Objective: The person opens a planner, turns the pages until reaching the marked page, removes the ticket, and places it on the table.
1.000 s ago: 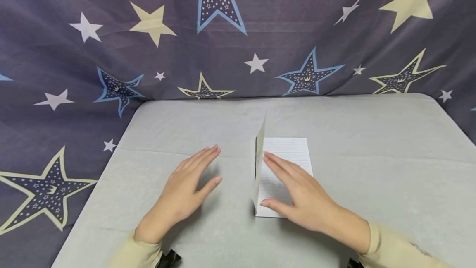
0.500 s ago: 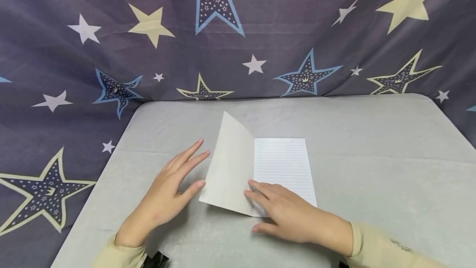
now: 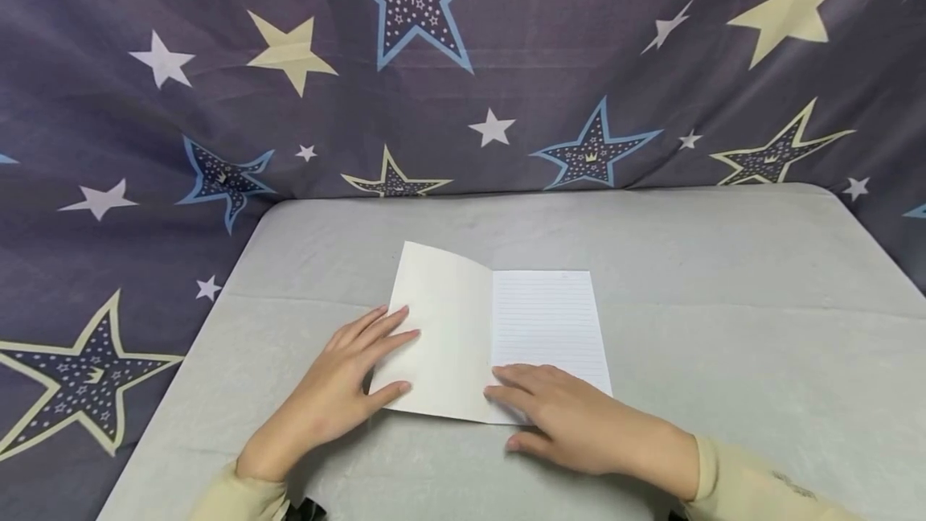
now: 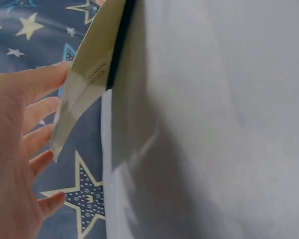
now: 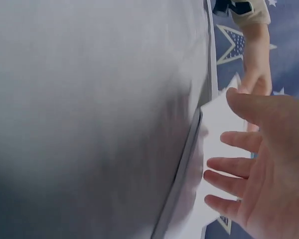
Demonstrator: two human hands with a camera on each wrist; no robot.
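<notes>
A notebook (image 3: pixel 546 320) lies spread on the table, a ruled page on its right side and the blank inside of its cover (image 3: pixel 444 336) on its left. The cover slopes up from the spine, its outer edge bowed and raised in the left wrist view. My left hand (image 3: pixel 347 388) rests its outstretched fingers over that outer edge, the thumb near the bottom corner. Low on the ruled page, my right hand (image 3: pixel 579 420) reaches to the spine with extended fingers, its thumb below the notebook's bottom edge. The right palm hides the page's lower part.
A pale grey cloth covers the table (image 3: pixel 723 280). Behind it and down the left side hangs a dark curtain (image 3: pixel 535 38) printed with stars. Black straps show at both sleeves along the bottom of the head view.
The cover has swung left from upright to nearly flat. My left hand has come onto its outer edge, and my right hand has slid down toward the bottom of the spine.
</notes>
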